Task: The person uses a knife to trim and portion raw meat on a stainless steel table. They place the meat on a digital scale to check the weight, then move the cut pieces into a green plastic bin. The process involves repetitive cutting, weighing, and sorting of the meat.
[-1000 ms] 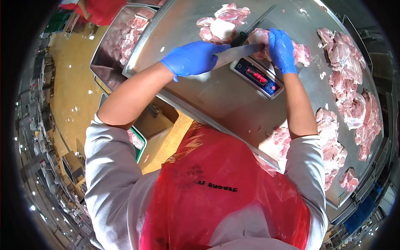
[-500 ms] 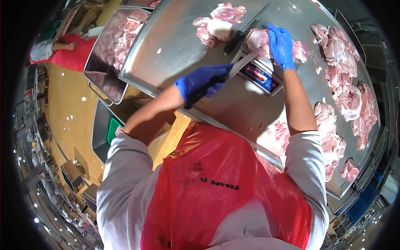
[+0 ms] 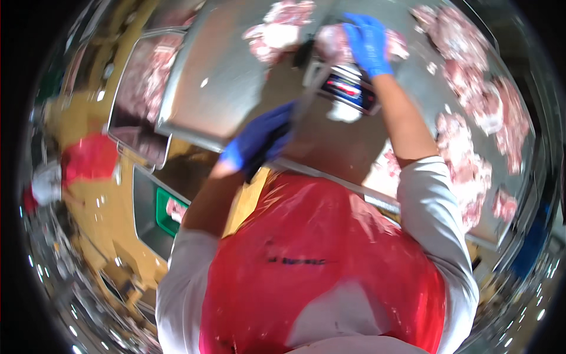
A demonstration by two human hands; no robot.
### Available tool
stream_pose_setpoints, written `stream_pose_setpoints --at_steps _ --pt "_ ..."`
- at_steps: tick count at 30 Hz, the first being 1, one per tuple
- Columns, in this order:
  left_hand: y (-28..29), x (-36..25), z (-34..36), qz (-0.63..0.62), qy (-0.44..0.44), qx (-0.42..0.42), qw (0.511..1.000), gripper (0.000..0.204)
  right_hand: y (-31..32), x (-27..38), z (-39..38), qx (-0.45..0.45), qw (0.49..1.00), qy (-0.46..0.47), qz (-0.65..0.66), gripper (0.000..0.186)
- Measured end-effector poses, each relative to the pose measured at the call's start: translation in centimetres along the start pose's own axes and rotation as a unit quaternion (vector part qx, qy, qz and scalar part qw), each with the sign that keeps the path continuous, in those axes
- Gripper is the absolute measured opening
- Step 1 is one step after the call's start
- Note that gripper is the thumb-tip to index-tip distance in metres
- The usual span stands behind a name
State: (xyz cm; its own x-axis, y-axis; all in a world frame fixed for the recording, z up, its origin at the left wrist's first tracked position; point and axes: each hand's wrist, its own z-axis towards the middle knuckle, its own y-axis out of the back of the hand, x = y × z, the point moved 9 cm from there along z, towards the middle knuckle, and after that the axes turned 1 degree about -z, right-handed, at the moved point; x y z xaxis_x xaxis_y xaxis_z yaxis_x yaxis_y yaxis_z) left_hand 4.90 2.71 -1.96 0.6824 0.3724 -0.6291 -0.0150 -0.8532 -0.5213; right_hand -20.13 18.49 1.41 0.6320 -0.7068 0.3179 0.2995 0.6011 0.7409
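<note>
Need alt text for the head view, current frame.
Blurred overhead view of a person's blue-gloved hands: the left hand holds a knife, the right hand rests on raw meat beside a digital scale's display. More meat pieces lie along the right of the steel table; a metal bin of meat stands left.

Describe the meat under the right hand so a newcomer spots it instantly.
On the steel table, find the small scale with the red-lit panel. The pink piece of meat lies just beyond that panel. Unlike the left cluster and the right-hand row, it has a blue-gloved right hand laid across its middle.
</note>
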Motion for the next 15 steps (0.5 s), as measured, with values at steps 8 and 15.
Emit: stream_pose_setpoints --at_steps 8,15 --pt "18.5 1.8 -7.6 0.25 -0.157 -0.319 0.9 0.029 7.2 3.7 -16.9 -0.041 0.974 -0.151 0.162 0.018" --pt "28.0 1.4 2.0 0.514 -0.258 -0.431 0.695 0.03 11.0 -17.2 -31.0 0.153 0.911 -0.356 -0.139 0.034"
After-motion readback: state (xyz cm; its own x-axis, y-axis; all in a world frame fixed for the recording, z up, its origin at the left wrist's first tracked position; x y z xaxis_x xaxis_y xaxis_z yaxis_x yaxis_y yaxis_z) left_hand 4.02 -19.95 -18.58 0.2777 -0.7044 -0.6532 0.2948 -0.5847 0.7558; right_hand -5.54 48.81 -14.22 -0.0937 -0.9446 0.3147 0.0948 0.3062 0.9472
